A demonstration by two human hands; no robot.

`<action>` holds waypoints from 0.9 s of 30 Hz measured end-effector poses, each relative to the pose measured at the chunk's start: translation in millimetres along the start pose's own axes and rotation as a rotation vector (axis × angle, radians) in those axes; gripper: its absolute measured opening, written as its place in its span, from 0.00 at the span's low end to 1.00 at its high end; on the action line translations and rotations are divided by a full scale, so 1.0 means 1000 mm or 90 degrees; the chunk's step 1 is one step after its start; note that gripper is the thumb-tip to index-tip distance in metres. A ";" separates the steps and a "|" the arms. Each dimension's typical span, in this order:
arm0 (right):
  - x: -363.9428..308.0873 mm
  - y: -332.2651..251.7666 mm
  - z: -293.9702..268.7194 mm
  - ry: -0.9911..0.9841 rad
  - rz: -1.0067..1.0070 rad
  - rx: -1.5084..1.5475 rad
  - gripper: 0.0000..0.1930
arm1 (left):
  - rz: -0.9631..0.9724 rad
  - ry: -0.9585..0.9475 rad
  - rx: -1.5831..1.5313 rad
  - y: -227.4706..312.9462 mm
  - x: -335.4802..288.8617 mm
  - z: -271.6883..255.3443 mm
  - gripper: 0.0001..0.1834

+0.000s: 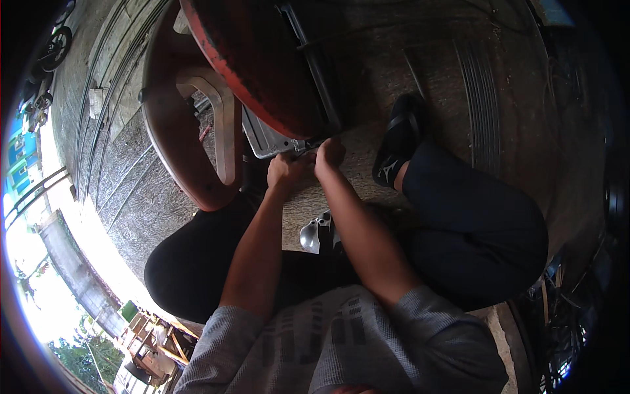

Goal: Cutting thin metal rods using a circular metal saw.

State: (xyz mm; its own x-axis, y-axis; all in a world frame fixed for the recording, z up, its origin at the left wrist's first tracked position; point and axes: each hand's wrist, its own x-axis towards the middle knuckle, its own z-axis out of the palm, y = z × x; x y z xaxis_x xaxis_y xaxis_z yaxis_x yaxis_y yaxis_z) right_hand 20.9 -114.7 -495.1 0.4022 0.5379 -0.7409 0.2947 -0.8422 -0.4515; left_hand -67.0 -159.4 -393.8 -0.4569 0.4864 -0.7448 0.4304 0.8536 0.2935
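Both my hands meet at the near edge of a grey metal part (268, 136) under a large, curved red-and-dark housing (252, 75). My left hand (283, 171) is closed there, its fingers turned away and partly hidden. Just beside it, my right hand (330, 155) is curled closed at the lower end of the housing, next to a small metal fitting (300, 146). What the fingers grip is too dark to make out. Below my hands, between my forearms, a shiny silver metal piece (311, 236) rests near my lap.
A reddish-brown curved frame (164, 125) with a large opening stands left of the housing. Long thin rods (125, 187) lie on the rough floor at left; more parallel rods (478, 98) lie at right. My sandalled foot (399, 134) is right of my hands.
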 end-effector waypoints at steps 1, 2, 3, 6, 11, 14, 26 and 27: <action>0.002 0.003 -0.002 -0.019 -0.079 -0.041 0.19 | -0.001 -0.007 0.000 0.002 -0.002 0.001 0.35; -0.001 0.002 -0.005 -0.044 -0.159 -0.082 0.18 | -0.004 0.009 -0.012 0.002 -0.004 -0.001 0.34; -0.004 0.001 -0.007 -0.044 -0.155 -0.087 0.18 | -0.007 0.026 -0.024 0.003 -0.005 -0.003 0.33; -0.017 -0.012 -0.015 -0.050 -0.136 -0.168 0.15 | -0.024 0.044 -0.021 0.004 -0.011 -0.006 0.31; -0.013 -0.023 -0.012 -0.002 -0.042 -0.128 0.15 | -0.031 0.068 -0.017 0.015 -0.017 -0.004 0.29; -0.013 -0.020 -0.010 0.004 -0.038 -0.182 0.15 | -0.044 0.091 -0.014 0.020 -0.022 -0.003 0.28; 0.009 -0.007 -0.008 -0.050 0.129 -0.017 0.16 | 0.027 0.151 0.042 0.040 -0.036 -0.012 0.26; -0.004 -0.010 -0.017 0.042 0.097 0.025 0.17 | -0.006 0.139 0.031 0.035 -0.041 -0.014 0.27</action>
State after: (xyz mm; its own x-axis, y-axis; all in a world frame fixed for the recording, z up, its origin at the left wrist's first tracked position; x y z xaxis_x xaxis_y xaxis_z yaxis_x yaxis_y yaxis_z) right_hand 31.0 -107.5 -479.6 0.4963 0.4035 -0.7687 0.1927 -0.9145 -0.3557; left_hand -44.1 -147.0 -344.6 -0.6162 0.5117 -0.5987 0.4603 0.8508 0.2534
